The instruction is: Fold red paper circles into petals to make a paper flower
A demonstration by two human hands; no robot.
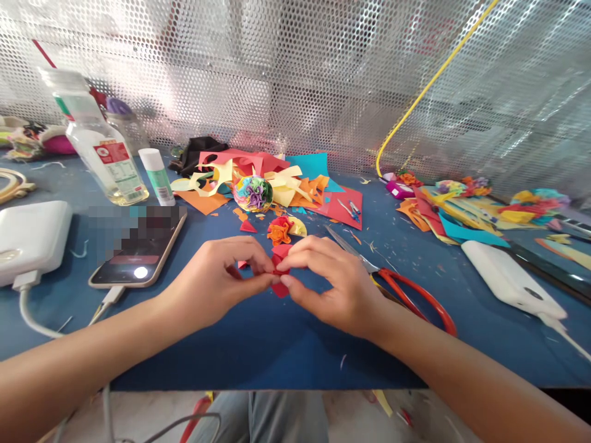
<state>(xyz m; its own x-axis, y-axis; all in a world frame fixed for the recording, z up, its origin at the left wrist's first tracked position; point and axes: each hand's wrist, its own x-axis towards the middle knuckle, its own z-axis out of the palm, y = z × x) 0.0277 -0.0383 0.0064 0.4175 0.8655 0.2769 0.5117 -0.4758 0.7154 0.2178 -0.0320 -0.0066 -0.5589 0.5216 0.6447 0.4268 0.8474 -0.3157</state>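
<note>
Both hands meet over the blue table point(258, 344) and pinch one small piece of red paper point(279, 288). My left hand point(217, 280) grips its left side with thumb and fingers. My right hand point(330, 283) grips its right side and covers part of it. Just behind the hands lies a small orange and red paper flower point(279, 230). Farther back a multicoloured paper ball point(253, 193) rests among cut paper scraps point(300, 184). Red-handled scissors point(406, 289) lie right beside my right wrist.
A phone point(138, 249) on a cable and a white power bank point(30, 240) lie at the left, with a bottle point(101, 154) and glue stick point(157, 176) behind. Another white power bank point(512, 280) and more paper flowers point(466, 203) sit at the right. Perforated metal point(295, 74) backs the table.
</note>
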